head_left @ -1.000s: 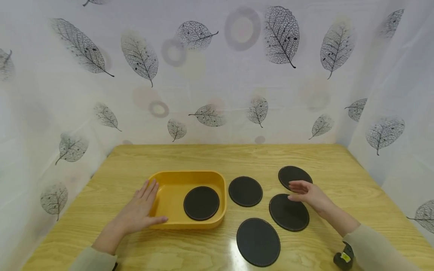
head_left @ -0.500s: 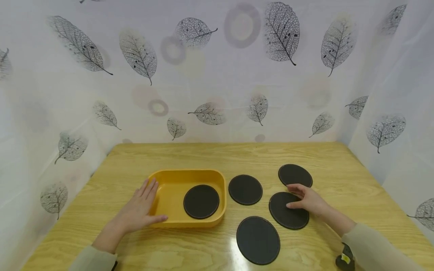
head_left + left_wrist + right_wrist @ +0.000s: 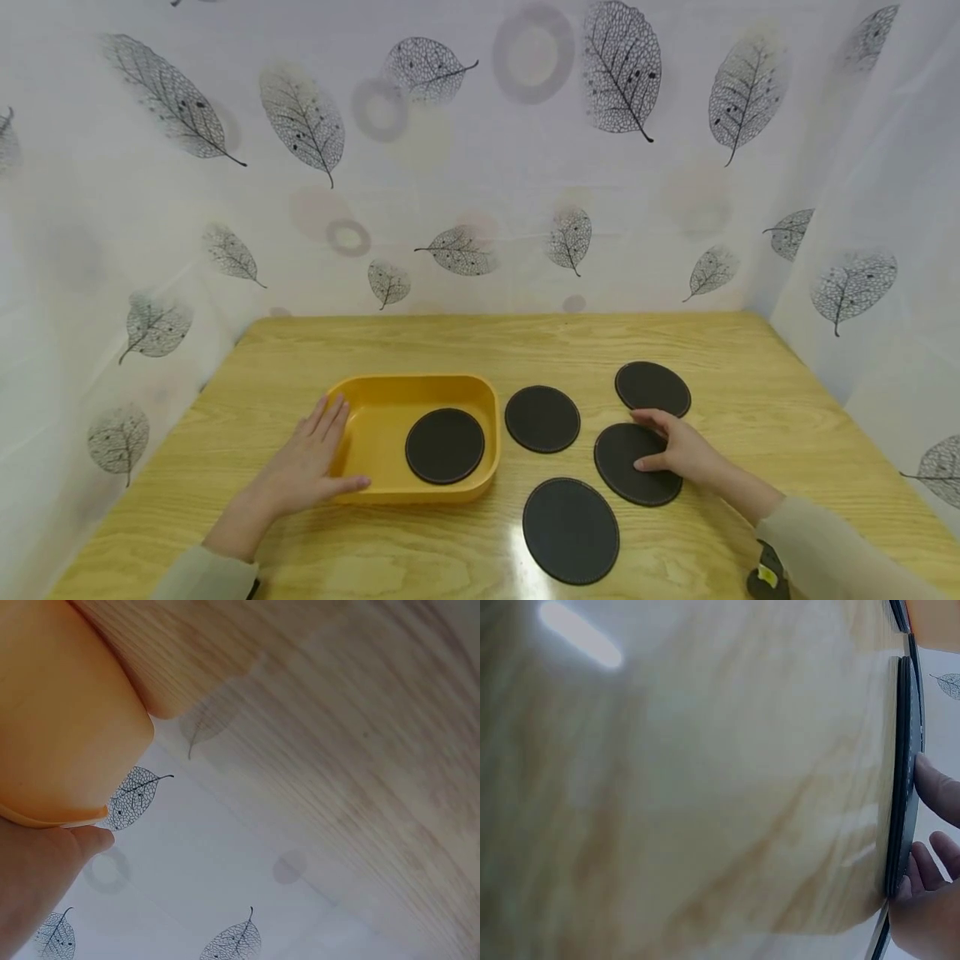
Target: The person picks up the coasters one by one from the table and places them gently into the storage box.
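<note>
My left hand [image 3: 300, 462] rests with spread fingers on the left end of a yellow plastic tray [image 3: 416, 498], its thumb on the near rim. A black round coaster [image 3: 446, 446] lies flat inside that tray. To the right, my right hand [image 3: 686, 446] holds another coaster [image 3: 626, 475] lying on the table; the thumb [image 3: 934, 784] touches its top and the bent fingers sit at its far and right edges. Part of that coaster is hidden under the hand. In the left wrist view, the tray wall [image 3: 67, 720] rises above a fingertip at its rim.
More black coasters with stitched edges lie around the right hand: one behind it [image 3: 652, 389], one beside the tray [image 3: 542, 419], one near the front [image 3: 571, 531]. All are on the wooden table [image 3: 420, 346]. A leaf-printed curtain [image 3: 480, 167] closes off the back and sides.
My right hand has come down from above the two right-hand coasters onto the nearer one, its thumb now on top. The left hand and the tray have stayed put.
</note>
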